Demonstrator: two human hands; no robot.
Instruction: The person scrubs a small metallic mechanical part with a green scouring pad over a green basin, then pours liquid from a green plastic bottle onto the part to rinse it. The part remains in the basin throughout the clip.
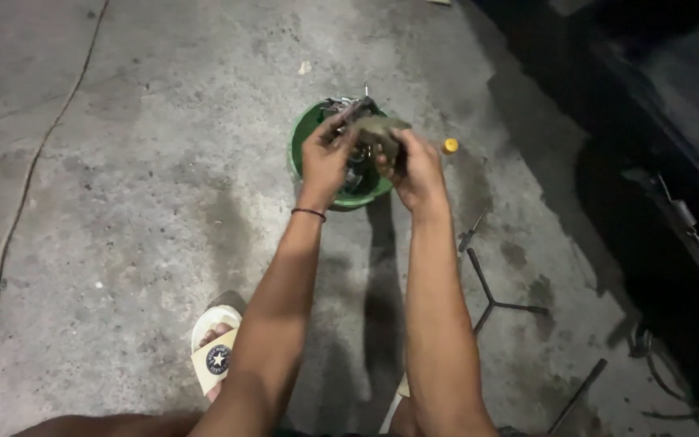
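Observation:
My left hand and my right hand are stretched out together over a green bowl on the concrete floor. Between them they hold a dirty metal part, and my right hand also grips a grey-green rag pressed against it. The bowl holds several small metal pieces, mostly hidden by my hands. A thin black band circles my left wrist.
A small yellow cap lies right of the bowl. A Y-shaped wrench and a screwdriver rest on the floor at right, near a dark vehicle body. A cable runs along the left. My sandalled foot is below.

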